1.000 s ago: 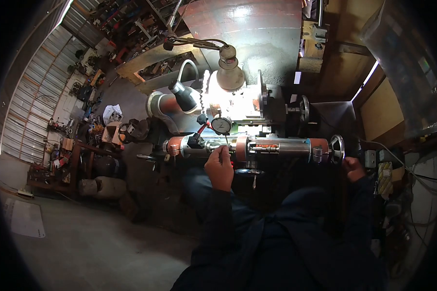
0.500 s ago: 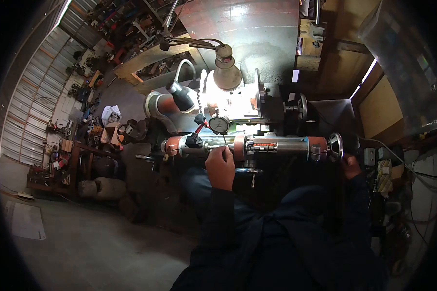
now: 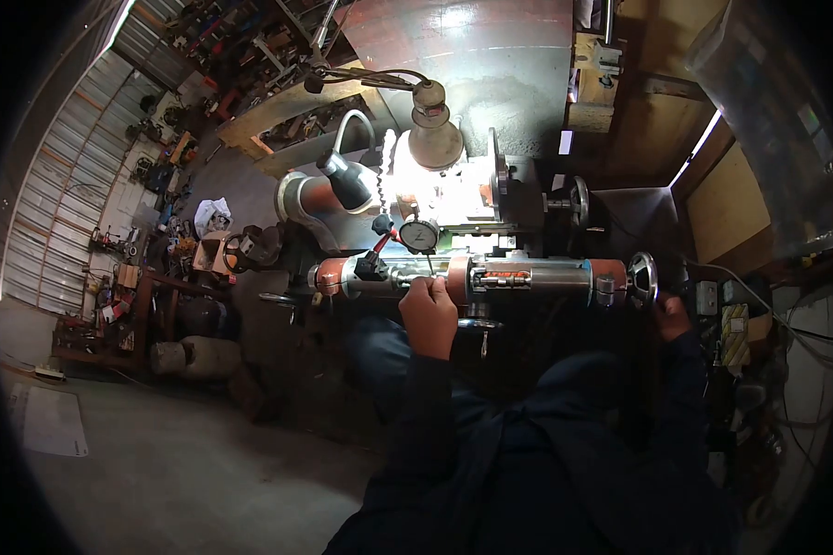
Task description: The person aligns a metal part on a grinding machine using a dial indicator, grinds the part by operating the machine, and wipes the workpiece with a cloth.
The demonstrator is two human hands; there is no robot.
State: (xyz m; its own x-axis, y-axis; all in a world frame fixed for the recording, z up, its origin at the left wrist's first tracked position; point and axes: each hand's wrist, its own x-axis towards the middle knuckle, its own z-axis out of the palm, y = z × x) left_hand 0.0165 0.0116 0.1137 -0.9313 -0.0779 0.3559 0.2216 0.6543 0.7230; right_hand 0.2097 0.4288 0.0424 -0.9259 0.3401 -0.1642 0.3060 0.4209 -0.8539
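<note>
My left hand [image 3: 429, 317] is closed with its fingertips pinched at the metal shaft below a round dial gauge [image 3: 419, 235]; what lies between the fingertips is too small to make out. The gauge sits on a red and black holder [image 3: 373, 265] clamped at the left of the machine's long metal bar [image 3: 560, 279]. At the right end of the bar is a shiny handwheel [image 3: 642, 280]. My right hand [image 3: 673, 318] is beside the wheel's lower right rim, its fingers curled and partly in shadow, so its grip is unclear.
Two lamps, a black one [image 3: 351, 182] and a grey one [image 3: 434, 139], hang over the brightly lit machine. A smaller handwheel [image 3: 479, 325] juts out below the bar. Another handwheel [image 3: 579, 203] is at the back right. A gas cylinder [image 3: 215, 358] lies at the left.
My left hand has shifted slightly to the right along the shaft. My right hand stays by the handwheel with little visible change.
</note>
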